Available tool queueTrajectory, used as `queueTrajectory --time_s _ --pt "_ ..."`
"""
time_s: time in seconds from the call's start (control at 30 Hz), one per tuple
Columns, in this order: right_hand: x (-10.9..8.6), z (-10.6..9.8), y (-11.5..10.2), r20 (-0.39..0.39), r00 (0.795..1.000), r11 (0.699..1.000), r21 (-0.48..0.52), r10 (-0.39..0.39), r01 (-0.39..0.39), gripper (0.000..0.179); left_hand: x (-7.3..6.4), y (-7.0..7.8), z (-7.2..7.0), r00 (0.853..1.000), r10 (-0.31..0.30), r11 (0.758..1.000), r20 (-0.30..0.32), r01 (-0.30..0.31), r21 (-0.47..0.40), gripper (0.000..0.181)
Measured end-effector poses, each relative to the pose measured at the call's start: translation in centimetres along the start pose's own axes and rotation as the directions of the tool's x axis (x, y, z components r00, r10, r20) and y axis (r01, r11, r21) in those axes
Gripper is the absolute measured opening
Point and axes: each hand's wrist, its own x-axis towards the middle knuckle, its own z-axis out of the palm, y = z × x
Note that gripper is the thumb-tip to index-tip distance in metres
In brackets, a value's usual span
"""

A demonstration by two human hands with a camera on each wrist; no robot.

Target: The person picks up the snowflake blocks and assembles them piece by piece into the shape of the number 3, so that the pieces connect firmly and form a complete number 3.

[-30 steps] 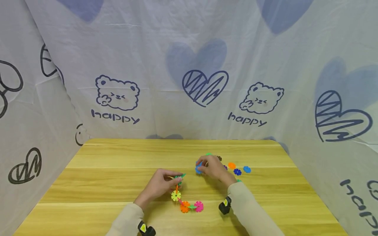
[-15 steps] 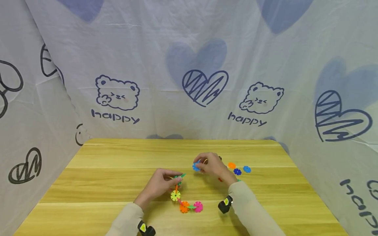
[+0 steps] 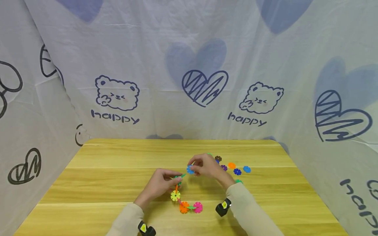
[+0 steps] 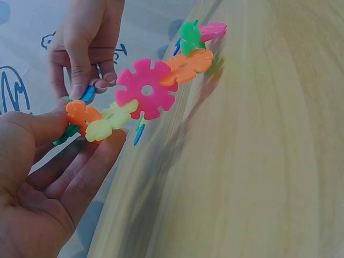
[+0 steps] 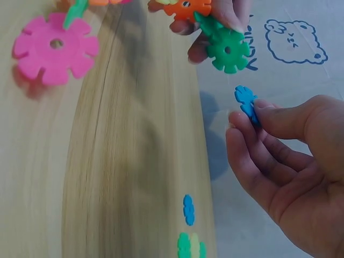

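Observation:
My left hand [image 3: 160, 183] pinches one end of a chain of slotted plastic snowflake discs by its green disc [image 5: 236, 45]. From there the chain runs toward me through a yellow disc [image 3: 175, 195] and an orange disc [image 3: 184, 207] to a pink disc [image 3: 198, 207] at the other end. In the left wrist view another pink disc [image 4: 133, 86] links the yellow and orange ones. Between thumb and fingers my right hand [image 3: 206, 167] holds a light blue disc [image 5: 246, 102] by its edge. A small gap separates it from the chain's green end in the right wrist view.
Loose discs lie to the right on the wooden table [image 3: 118, 160]: orange [image 3: 231, 166], dark blue [image 3: 237, 171], light blue [image 3: 246, 169], brown [image 3: 218, 158] and green [image 3: 239, 181] among them. A printed cloth [image 3: 159, 108] hangs behind the table and along both sides.
My right hand has carried the light blue disc leftward, close to the chain's green end. More loose discs show behind it. My left hand stays almost still with the chain.

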Motion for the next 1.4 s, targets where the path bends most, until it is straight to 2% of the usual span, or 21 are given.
queueTrajectory --time_s 0.47,0.83,1.1,1.4 --pt "-0.3 0.2 -1.0 0.064 0.998 1.0 0.018 -0.019 0.018 0.012 0.0 -0.1 0.1 1.0 -0.011 1.0 0.0 0.011 0.006 0.031" --pt "-0.2 0.4 -0.9 0.102 0.994 0.999 0.018 -0.035 0.034 0.012 0.1 -0.1 0.1 1.0 0.013 1.0 0.014 -0.013 0.01 0.031" --pt "-0.2 0.4 -1.0 0.096 0.995 1.0 -0.013 -0.02 0.021 0.013 0.2 0.1 0.1 1.0 0.025 1.0 0.004 -0.025 0.019 0.028" --pt "-0.2 0.8 -1.3 0.033 0.999 0.999 -0.04 -0.029 0.03 0.013 0.3 0.2 0.3 0.998 0.051 0.997 -0.042 -0.049 0.054 0.024"
